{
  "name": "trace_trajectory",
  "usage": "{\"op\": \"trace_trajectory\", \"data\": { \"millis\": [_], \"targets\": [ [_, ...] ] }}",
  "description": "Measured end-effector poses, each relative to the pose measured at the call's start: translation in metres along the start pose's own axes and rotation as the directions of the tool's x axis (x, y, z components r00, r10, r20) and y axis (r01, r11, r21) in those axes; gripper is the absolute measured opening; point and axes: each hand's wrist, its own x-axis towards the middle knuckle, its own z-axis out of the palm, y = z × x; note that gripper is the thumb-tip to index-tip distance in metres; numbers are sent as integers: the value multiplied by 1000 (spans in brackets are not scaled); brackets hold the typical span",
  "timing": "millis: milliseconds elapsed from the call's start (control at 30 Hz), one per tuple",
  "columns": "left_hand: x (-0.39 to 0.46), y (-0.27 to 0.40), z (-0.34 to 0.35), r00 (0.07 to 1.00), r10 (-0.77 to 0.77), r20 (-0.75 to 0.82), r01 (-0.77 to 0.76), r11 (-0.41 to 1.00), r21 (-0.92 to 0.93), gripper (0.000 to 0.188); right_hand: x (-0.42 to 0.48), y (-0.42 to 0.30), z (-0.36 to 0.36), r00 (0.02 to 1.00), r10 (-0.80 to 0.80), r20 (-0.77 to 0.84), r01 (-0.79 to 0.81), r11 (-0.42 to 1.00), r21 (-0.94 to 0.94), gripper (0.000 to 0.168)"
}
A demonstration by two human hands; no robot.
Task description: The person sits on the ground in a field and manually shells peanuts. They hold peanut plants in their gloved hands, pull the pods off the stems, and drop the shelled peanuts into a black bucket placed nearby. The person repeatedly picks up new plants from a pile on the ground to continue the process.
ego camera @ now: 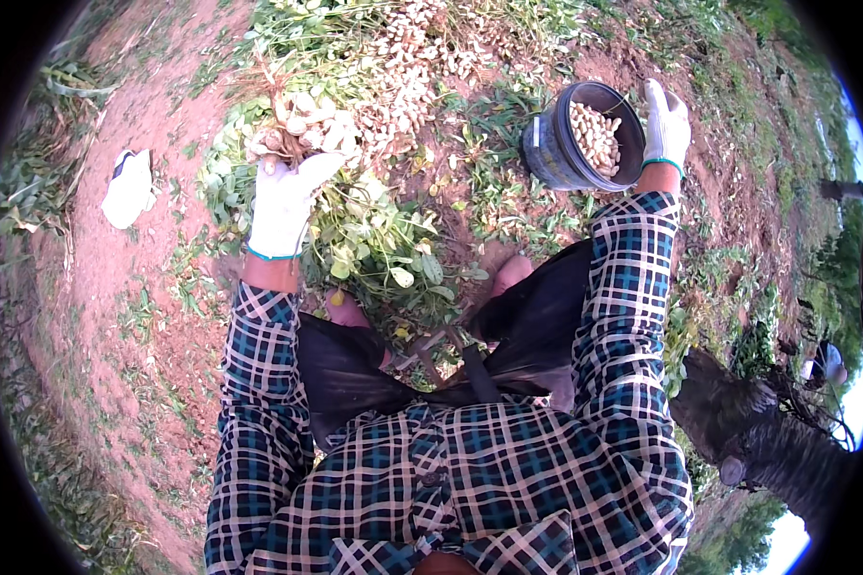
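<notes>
My left hand point(288, 198), in a white glove with a green cuff edge, grips a bunch of peanut plants by the pods and roots point(306, 129). Leafy stems point(374, 251) hang below it towards my feet. My right hand point(667, 126), gloved the same way, is beside the rim of a dark plastic bucket point(557, 147); whether its fingers touch the bucket cannot be told. The bucket tilts towards me and holds picked peanuts point(595, 140). A heap of loose peanuts point(403, 86) lies on the ground beyond, between my hands.
Pulled peanut plants point(302, 29) lie beyond the heap. A white object point(128, 188) rests on the reddish soil at the left. A tree trunk point(755, 424) stands at the lower right. My feet are under me, beside low weeds point(503, 194).
</notes>
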Motion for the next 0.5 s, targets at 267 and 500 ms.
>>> {"op": "trace_trajectory", "data": {
  "millis": [267, 500],
  "targets": [
    [-23, -6, 3, 813, 386, 435, -582, 521, 625, 29, -38, -78, 11, 993, 50, 109, -94, 890, 447, 58],
    [-40, 8, 29, 975, 30, 220, -8, 995, -102, 37, -186, -189, 37, 563, -312, 765, -159, 868, 471, 36]
  ]
}}
